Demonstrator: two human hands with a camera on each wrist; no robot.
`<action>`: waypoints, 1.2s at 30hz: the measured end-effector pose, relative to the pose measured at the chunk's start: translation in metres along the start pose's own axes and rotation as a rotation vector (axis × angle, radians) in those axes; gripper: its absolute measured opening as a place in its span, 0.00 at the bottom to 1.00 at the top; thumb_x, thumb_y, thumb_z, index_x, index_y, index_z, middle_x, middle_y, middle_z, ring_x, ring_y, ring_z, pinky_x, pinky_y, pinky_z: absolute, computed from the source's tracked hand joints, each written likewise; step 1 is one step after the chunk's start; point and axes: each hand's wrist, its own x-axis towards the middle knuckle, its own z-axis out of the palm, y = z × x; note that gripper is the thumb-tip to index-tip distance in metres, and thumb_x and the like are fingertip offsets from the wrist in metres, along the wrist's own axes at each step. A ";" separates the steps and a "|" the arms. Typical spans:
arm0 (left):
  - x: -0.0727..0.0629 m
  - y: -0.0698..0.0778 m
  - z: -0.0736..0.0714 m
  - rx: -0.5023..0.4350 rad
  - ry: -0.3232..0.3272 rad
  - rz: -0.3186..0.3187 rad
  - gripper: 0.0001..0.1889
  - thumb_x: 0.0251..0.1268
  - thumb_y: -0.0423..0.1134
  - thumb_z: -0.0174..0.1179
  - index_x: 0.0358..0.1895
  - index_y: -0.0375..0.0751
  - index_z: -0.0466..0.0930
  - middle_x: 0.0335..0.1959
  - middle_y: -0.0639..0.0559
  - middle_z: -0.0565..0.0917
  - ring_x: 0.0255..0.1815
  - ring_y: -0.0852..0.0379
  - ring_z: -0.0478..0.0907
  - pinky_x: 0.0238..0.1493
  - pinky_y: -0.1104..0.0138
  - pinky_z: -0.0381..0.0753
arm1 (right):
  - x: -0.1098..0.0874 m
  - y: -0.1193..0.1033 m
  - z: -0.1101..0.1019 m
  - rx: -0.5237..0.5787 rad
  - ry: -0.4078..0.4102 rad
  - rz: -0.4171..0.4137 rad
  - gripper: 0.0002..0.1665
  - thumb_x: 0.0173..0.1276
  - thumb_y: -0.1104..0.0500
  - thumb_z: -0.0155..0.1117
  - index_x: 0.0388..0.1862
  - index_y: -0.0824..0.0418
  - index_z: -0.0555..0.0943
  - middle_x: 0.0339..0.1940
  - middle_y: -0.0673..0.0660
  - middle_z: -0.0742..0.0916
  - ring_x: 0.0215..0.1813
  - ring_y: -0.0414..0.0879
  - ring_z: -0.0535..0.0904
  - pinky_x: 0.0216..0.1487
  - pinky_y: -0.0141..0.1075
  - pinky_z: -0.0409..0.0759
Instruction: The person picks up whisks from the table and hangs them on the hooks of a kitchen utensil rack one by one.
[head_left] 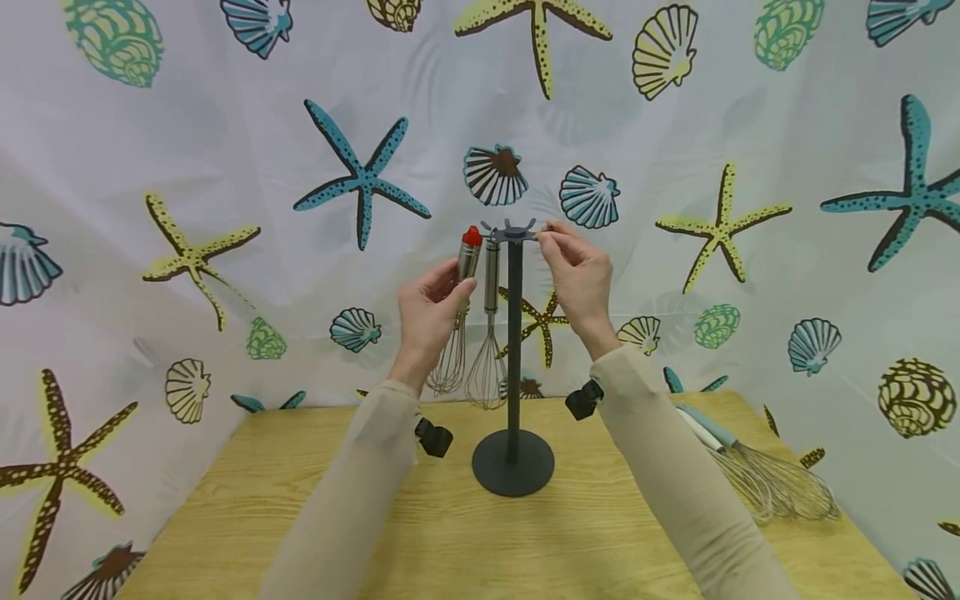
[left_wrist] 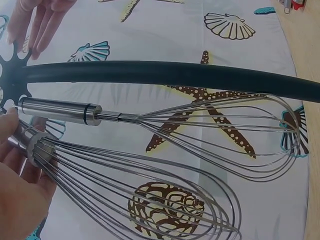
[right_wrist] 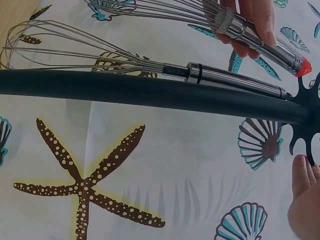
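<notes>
My left hand (head_left: 431, 312) grips the metal handle of a whisk with a red tip (head_left: 472, 237), upright and left of a black utensil stand (head_left: 514, 350). Its wires (left_wrist: 145, 182) point down. A second steel whisk (head_left: 491, 279) hangs from the stand's hooked top, close along the post. My right hand (head_left: 582, 279) pinches a hook on the right side of that top between thumb and fingers. In the right wrist view, the red tip (right_wrist: 303, 67) lies close beside a hook; whether they touch is unclear.
On the right of the wooden table (head_left: 300, 492) lie more whisks, one with a white handle (head_left: 701, 430) and one with a light blue handle (head_left: 708, 423). The stand's round base (head_left: 513, 479) rests mid-table. A shell-patterned curtain (head_left: 450, 100) surrounds the table.
</notes>
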 end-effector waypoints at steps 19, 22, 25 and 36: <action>0.000 -0.007 0.011 -0.007 -0.035 -0.037 0.20 0.62 0.36 0.68 0.58 0.43 0.82 0.53 0.45 0.86 0.49 0.58 0.84 0.45 0.72 0.83 | -0.001 -0.003 -0.001 -0.017 -0.005 -0.005 0.15 0.72 0.64 0.60 0.49 0.74 0.84 0.62 0.67 0.81 0.67 0.53 0.76 0.62 0.45 0.78; -0.001 -0.007 0.013 -0.019 -0.037 -0.034 0.20 0.61 0.36 0.68 0.57 0.43 0.83 0.51 0.45 0.86 0.48 0.58 0.84 0.44 0.72 0.83 | -0.002 -0.002 -0.002 -0.012 -0.006 -0.002 0.15 0.72 0.64 0.60 0.49 0.74 0.84 0.62 0.67 0.81 0.66 0.53 0.77 0.63 0.46 0.77; -0.001 -0.007 0.014 -0.001 -0.043 -0.040 0.19 0.61 0.37 0.69 0.56 0.43 0.83 0.50 0.45 0.87 0.47 0.59 0.83 0.44 0.71 0.82 | -0.002 -0.001 -0.001 -0.009 -0.007 -0.002 0.15 0.72 0.64 0.60 0.49 0.74 0.84 0.62 0.66 0.81 0.67 0.53 0.76 0.63 0.44 0.77; -0.001 -0.008 0.013 0.041 -0.064 -0.069 0.20 0.62 0.41 0.68 0.58 0.45 0.82 0.51 0.45 0.86 0.49 0.54 0.82 0.51 0.62 0.82 | -0.002 -0.001 -0.001 0.004 -0.013 0.001 0.15 0.72 0.63 0.60 0.49 0.74 0.84 0.62 0.67 0.81 0.68 0.53 0.75 0.64 0.44 0.76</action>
